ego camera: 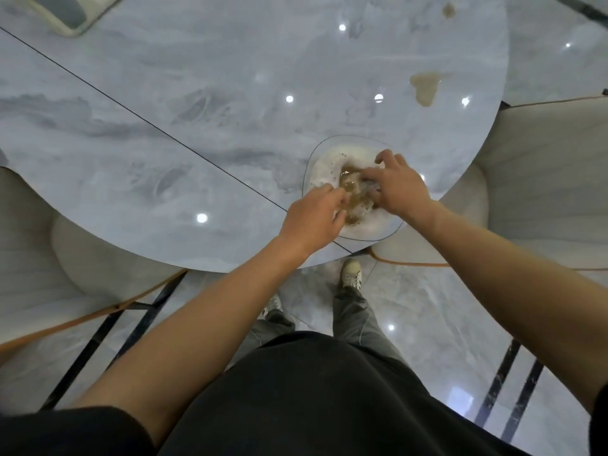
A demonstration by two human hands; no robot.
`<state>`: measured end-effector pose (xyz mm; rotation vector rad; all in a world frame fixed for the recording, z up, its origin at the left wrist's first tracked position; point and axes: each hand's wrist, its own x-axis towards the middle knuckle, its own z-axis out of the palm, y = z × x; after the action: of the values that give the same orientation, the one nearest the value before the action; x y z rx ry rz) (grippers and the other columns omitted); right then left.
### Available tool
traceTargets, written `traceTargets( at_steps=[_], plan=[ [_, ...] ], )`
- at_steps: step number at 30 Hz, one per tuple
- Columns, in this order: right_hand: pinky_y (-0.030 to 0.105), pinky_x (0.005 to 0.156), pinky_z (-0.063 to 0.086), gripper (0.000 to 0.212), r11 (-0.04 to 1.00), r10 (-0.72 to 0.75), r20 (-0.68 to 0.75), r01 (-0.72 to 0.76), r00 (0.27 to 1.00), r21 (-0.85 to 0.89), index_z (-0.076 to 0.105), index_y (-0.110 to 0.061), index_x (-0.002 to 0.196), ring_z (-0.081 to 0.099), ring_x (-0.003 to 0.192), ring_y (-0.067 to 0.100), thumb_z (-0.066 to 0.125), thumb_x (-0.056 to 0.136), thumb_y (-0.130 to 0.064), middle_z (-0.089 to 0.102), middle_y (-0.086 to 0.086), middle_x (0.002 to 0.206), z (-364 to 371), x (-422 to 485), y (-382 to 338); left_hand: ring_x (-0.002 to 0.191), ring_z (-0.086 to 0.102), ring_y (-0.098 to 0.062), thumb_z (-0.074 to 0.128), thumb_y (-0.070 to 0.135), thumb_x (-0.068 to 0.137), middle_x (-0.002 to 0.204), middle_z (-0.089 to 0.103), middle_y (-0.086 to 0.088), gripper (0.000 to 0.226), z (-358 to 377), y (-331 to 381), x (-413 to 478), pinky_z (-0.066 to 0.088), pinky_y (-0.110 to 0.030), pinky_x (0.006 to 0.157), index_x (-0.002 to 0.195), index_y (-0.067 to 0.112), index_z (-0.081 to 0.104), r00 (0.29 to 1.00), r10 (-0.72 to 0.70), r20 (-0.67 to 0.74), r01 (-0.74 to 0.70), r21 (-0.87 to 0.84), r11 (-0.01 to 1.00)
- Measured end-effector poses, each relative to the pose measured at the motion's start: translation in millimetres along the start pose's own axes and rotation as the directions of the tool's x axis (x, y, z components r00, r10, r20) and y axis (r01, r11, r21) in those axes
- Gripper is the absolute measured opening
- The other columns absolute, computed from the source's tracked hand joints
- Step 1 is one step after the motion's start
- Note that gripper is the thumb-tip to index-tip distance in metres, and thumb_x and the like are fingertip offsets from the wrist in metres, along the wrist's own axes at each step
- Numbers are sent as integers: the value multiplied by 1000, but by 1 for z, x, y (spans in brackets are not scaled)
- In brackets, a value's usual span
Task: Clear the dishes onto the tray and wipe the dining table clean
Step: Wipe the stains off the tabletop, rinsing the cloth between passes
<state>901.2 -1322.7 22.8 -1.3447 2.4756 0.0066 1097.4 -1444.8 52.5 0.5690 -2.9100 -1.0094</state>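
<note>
Both my hands are down in the plate. Left hand point(312, 213) comes in from the near left, fingers curled, tips pinching at the near-left edge of the soggy wad in the middle. Right hand point(396, 187) reaches in from the right, fingers bent down onto the same wad, thumb and forefinger closing on its far side. Looks like both are gripping it, though the fingertips are partly hidden, so I can't tell how firm the hold is.

The wad point(357, 192) is a wet, brown-stained tissue, or maybe a cloth, I can't tell which, sitting in brown liquid at the plate's centre. White paper or foam spreads around it, with small dark specks on the far side.

The plate point(311, 162) is clear glass with a thin dark rim, on the desk's near right edge, its near-right side slightly overhanging.

The desk point(197, 126) is glossy grey marble, rounded on the right, with a thin dark seam running diagonally from far left to the near edge by the plate. A brown spill point(426, 88) lies far right of the plate, well apart from it; a smaller brown spot point(448, 9) sits farther back. Ceiling lights reflect as white dots.

A tray point(65, 11), pale rim and grey inside, is at the far left corner, cut off by the frame.

Cream chairs stand left point(49, 258) and right point(543, 176) of me. Below: my black shirt, grey trousers, pale shoes on a shiny floor.
</note>
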Motion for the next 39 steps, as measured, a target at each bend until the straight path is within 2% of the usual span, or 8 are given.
traceTargets(
  at_steps=[6, 11, 14, 21, 26, 28, 34, 39],
  plan=[
    [47, 74, 50, 36, 953, -282, 9, 281, 959, -115, 64, -13, 116, 55, 98, 37, 68, 81, -12, 57, 14, 114, 6, 9, 19, 129, 50, -29, 68, 31, 95, 144, 55, -4, 50, 44, 12, 48, 51, -44, 92, 142, 17, 56, 979, -158, 128, 120, 267, 956],
    [43, 68, 46, 28, 924, -374, 83, 379, 924, -58, 66, -14, 110, 57, 93, 38, 68, 82, -16, 59, 13, 107, 6, 17, 33, 131, 46, -35, 74, 26, 90, 149, 52, -3, 57, 60, 14, 54, 50, -48, 100, 145, 24, 57, 960, -259, 111, 214, 309, 927],
    [41, 69, 48, 33, 928, -372, 91, 371, 924, 32, 66, -23, 123, 56, 99, 34, 61, 92, -15, 57, 10, 105, -1, 23, 37, 127, 49, -31, 72, 25, 95, 144, 56, -1, 43, 58, 16, 57, 53, -46, 95, 137, 27, 66, 947, -311, 81, 286, 229, 930],
    [35, 67, 40, 7, 906, -415, 105, 399, 904, 144, 58, -18, 97, 56, 100, 31, 54, 92, -17, 58, 6, 102, -11, 29, 45, 94, 66, -20, 77, 25, 93, 96, 69, 5, 4, 44, 15, 61, 50, -34, 82, 96, 22, 77, 875, -484, 17, 484, -88, 871],
    [40, 81, 49, 30, 881, -433, 147, 384, 889, 276, 62, -23, 116, 52, 106, 26, 65, 89, -35, 56, 6, 110, -14, 29, 42, 80, 65, -13, 74, 31, 95, 87, 72, 7, 6, 34, 20, 59, 51, -30, 73, 95, 25, 73, 859, -511, -22, 497, -200, 844],
    [38, 79, 46, 21, 889, -421, 150, 374, 894, 264, 66, -23, 115, 53, 110, 28, 62, 95, -31, 57, 6, 112, -12, 32, 42, 73, 63, -12, 79, 29, 91, 81, 72, 4, 7, 31, 22, 59, 49, -29, 67, 91, 24, 74, 850, -526, -38, 502, -245, 829],
    [34, 71, 38, 25, 890, -454, 171, 435, 874, 138, 73, -22, 110, 57, 111, 30, 57, 93, -12, 61, 5, 113, -10, 39, 45, 90, 68, -19, 82, 11, 86, 94, 70, 4, 24, 31, 21, 51, 59, -42, 86, 104, 25, 74, 867, -441, 233, 472, -97, 876],
    [38, 78, 51, 30, 860, -496, 189, 450, 847, 240, 67, -26, 113, 55, 105, 24, 66, 83, -25, 56, 0, 107, -15, 33, 47, 91, 66, -12, 73, 13, 93, 97, 70, 9, 16, 28, 25, 48, 55, -30, 84, 104, 24, 77, 884, -453, 116, 466, -158, 870]
  ],
)
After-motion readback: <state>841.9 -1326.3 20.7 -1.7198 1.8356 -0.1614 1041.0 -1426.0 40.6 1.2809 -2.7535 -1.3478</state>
